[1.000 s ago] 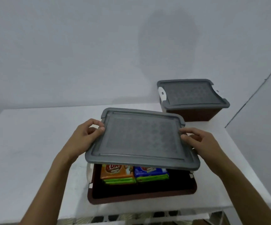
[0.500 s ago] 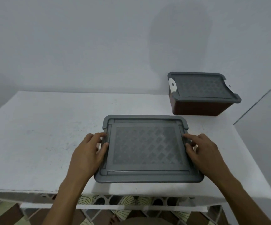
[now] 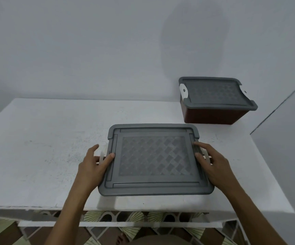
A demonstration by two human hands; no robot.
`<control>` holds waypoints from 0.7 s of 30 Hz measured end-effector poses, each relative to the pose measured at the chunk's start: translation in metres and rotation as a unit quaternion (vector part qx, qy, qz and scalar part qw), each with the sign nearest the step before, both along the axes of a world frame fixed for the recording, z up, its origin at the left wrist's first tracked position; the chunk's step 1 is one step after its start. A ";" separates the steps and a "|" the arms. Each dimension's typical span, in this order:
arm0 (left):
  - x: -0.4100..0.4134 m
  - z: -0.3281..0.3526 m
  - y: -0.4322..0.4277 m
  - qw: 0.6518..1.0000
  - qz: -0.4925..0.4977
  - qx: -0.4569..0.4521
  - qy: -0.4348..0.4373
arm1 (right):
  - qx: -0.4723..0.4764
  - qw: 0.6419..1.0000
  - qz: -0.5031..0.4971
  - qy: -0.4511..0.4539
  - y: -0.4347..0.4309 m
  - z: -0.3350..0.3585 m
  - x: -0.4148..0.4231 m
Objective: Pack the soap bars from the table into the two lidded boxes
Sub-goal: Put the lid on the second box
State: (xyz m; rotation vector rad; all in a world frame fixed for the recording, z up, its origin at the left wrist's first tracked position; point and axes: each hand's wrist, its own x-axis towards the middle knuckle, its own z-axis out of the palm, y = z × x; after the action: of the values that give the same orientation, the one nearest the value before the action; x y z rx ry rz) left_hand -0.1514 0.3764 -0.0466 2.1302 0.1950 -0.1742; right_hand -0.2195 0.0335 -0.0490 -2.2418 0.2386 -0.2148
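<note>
The near box is covered by its grey lid [image 3: 153,156], which lies flat near the table's front edge and hides the soap bars inside. My left hand [image 3: 91,167] is at the lid's left side, thumb on the lid rim and fingers round the white left latch [image 3: 101,154]. My right hand [image 3: 214,165] mirrors it on the right side, thumb on the rim and fingers round the white right latch [image 3: 207,153]. The second box [image 3: 214,115], dark red with a grey lid [image 3: 214,92] on it, stands at the back right.
The white table [image 3: 45,147] stands against a pale wall. A white latch [image 3: 183,91] is folded up over the far box's lid. Patterned floor tiles [image 3: 143,232] show below the table's front edge.
The lid, held tilted above the open box a second ago, has come down flat onto it, hiding the soap bars. Both hands have shifted from the lid's edges to the side latches.
</note>
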 end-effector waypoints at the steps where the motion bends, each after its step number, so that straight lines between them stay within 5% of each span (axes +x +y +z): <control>1: -0.001 0.000 -0.001 1.000 0.010 -0.019 0.007 | 0.028 1.000 0.000 0.009 -0.001 0.000 0.000; 7: -0.009 0.003 -0.008 0.996 0.063 -0.022 -0.062 | 0.170 0.981 -0.090 0.023 0.004 -0.004 -0.003; 12: -0.014 0.005 -0.013 0.989 0.050 0.041 -0.132 | 0.113 0.989 -0.094 -0.019 0.007 -0.007 -0.003; 17: -0.015 0.008 -0.013 0.990 0.000 0.047 -0.135 | 0.124 0.990 -0.062 -0.020 0.014 -0.008 -0.004; 21: -0.012 0.009 -0.012 0.994 -0.004 0.044 -0.100 | 0.026 0.997 -0.071 -0.019 0.013 -0.005 -0.002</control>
State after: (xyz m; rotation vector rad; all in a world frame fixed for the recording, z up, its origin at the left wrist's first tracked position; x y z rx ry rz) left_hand -0.1632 0.3640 -0.0374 2.2202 0.0770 0.0445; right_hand -0.2217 0.0467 -0.0536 -2.1683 0.3792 -0.3232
